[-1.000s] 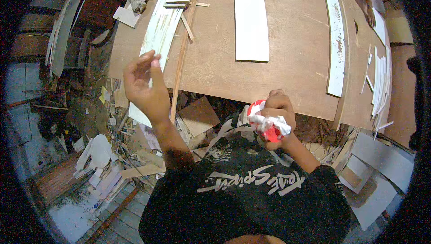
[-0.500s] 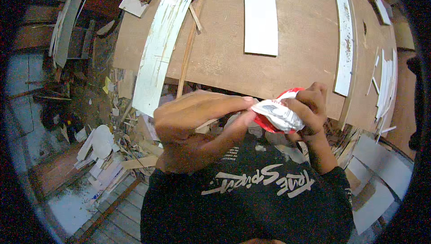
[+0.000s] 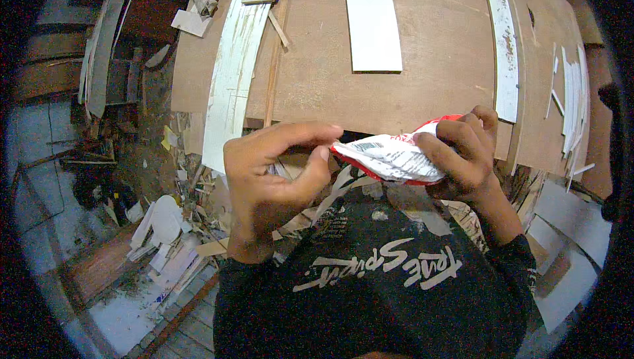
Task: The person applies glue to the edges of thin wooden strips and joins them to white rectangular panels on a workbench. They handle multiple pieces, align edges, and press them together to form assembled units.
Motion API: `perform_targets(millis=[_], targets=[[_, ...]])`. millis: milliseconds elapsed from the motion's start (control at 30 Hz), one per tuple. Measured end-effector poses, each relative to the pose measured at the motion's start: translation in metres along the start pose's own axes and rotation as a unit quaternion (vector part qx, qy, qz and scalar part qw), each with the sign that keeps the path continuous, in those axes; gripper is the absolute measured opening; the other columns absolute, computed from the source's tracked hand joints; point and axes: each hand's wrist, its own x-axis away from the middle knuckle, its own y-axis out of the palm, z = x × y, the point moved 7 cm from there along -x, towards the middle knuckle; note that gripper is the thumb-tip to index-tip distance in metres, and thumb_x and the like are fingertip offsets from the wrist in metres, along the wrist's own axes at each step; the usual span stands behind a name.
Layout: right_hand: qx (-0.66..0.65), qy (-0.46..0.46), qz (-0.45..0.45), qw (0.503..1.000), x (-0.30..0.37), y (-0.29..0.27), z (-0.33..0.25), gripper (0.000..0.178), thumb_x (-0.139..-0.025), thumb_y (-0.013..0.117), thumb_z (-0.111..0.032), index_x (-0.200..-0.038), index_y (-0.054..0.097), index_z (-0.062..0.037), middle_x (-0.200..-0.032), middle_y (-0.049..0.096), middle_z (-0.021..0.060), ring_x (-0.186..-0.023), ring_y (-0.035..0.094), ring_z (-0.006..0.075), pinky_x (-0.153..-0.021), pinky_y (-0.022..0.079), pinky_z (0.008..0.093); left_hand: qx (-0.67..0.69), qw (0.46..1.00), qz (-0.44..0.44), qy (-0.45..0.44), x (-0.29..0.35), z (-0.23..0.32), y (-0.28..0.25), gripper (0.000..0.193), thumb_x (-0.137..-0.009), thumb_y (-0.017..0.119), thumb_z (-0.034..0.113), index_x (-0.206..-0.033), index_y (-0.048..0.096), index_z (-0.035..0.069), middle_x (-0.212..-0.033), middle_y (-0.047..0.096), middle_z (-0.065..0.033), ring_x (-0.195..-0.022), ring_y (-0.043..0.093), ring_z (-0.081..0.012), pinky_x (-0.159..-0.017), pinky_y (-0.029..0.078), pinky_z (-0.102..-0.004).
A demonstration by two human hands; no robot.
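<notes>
A soft red and white plastic packet (image 3: 389, 154) with small dark print is held up in front of my chest. My right hand (image 3: 462, 154) grips its right end, fingers bent over the white face. At the packet's narrow left corner is my left hand (image 3: 277, 167), its thumb and forefinger closing on the tip. The other fingers of that hand are curled behind and mostly hidden. What the packet contains does not show. Just beyond the hands is a brown wooden worktable (image 3: 310, 88).
On the table lie a white rectangular board (image 3: 373, 19), a long pale stained plank (image 3: 231, 62), a thin wooden strip (image 3: 277, 62) and a white strip (image 3: 505, 62) at right. Offcuts (image 3: 168, 220) are heaped at lower left. Grey panels (image 3: 561, 260) stand at lower right.
The packet has turned and now shows more of its printed white side. My left hand has shifted left with the packet's corner, and the right hand slightly right. The view has tilted a little.
</notes>
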Motion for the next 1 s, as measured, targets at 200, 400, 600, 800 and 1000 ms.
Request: perform_targets(millis=[200, 400, 600, 800, 1000], targets=[[-0.055, 0.025, 0.006, 0.998, 0.015, 0.003, 0.005, 0.041, -0.069, 0.071, -0.045, -0.095, 0.075, -0.0138, -0.082, 0.06, 0.0025, -0.067, 0.054, 0.0199, -0.076, 0.035, 0.0418, -0.052, 0.99, 0.093, 0.092, 0.006, 0.006, -0.009, 0.019, -0.075, 0.073, -0.002, -0.093, 0.078, -0.001, -0.083, 0.077, -0.0112, -0.074, 0.074, -0.0173, -0.069, 0.057, -0.0272], [-0.11, 0.123, 0.127, 0.978, 0.044, 0.0, 0.039, 0.053, -0.076, 0.073, -0.053, -0.1, 0.075, -0.0055, -0.087, 0.065, 0.0095, -0.076, 0.059, 0.026, -0.07, 0.041, 0.0399, -0.115, 0.938, 0.328, -0.005, 0.012, -0.03, -0.1, 0.027, -0.08, 0.072, -0.009, -0.105, 0.075, -0.001, -0.09, 0.077, -0.0084, -0.081, 0.072, -0.0155, -0.075, 0.056, -0.0268], [-0.179, 0.159, 0.155, 0.958, 0.07, 0.029, 0.042, 0.053, -0.079, 0.068, -0.051, -0.101, 0.072, -0.0033, -0.085, 0.06, 0.011, -0.075, 0.054, 0.0249, -0.067, 0.043, 0.0387, -0.126, 0.934, 0.314, -0.113, 0.025, -0.091, -0.101, 0.024, -0.086, 0.071, -0.005, -0.109, 0.074, -0.001, -0.099, 0.076, -0.0081, -0.088, 0.071, -0.0147, -0.08, 0.054, -0.0256], [-0.293, 0.221, 0.146, 0.919, 0.088, 0.062, 0.039, 0.048, -0.083, 0.061, -0.046, -0.101, 0.068, -0.0017, -0.09, 0.062, 0.0131, -0.079, 0.058, 0.0282, -0.069, 0.046, 0.0416, -0.193, 0.917, 0.306, -0.169, 0.029, -0.117, -0.106, 0.026, -0.088, 0.064, -0.003, -0.112, 0.072, -0.002, -0.109, 0.075, -0.0124, -0.1, 0.071, -0.0209, -0.089, 0.055, -0.0336], [-0.823, 0.42, 0.049, 0.379, 0.125, 0.118, 0.006, 0.058, -0.083, 0.075, -0.021, -0.135, 0.052, -0.0071, -0.13, 0.06, 0.0139, -0.12, 0.058, 0.031, -0.104, 0.046, 0.0445, 0.088, 0.995, 0.022, 0.03, 0.018, -0.05, -0.016, 0.078, -0.075, 0.087, 0.048, -0.131, 0.064, -0.001, -0.128, 0.068, -0.016, -0.126, 0.06, -0.0301, -0.109, 0.043, -0.0422]])
